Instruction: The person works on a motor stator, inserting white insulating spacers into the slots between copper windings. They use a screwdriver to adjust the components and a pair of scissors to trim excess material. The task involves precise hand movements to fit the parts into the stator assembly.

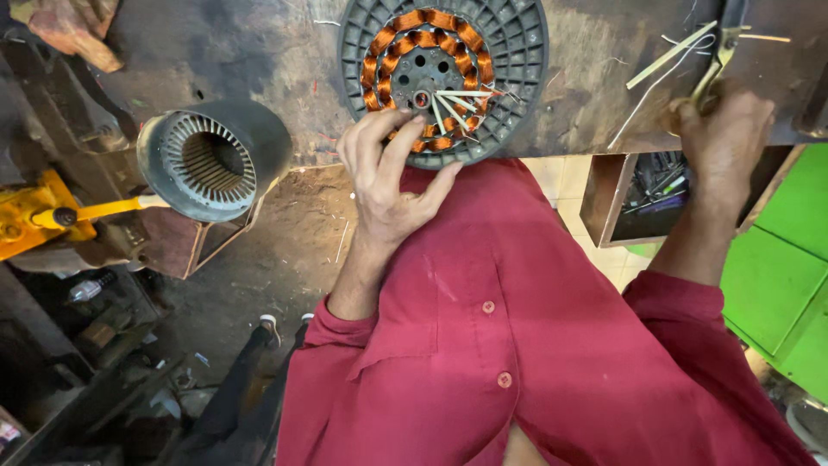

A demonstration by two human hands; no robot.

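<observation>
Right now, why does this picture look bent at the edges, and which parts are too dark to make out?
Head view: the wide lens bows the workbench edge; the round copper-wound stator under the left hand is sharp and evenly lit; the floor clutter at lower left sinks into shadow; the right hand looks slightly soft.

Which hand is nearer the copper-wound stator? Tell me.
Left. The left hand touches the stator at its lower rim; the right hand is far off, gripping scissors.
</observation>
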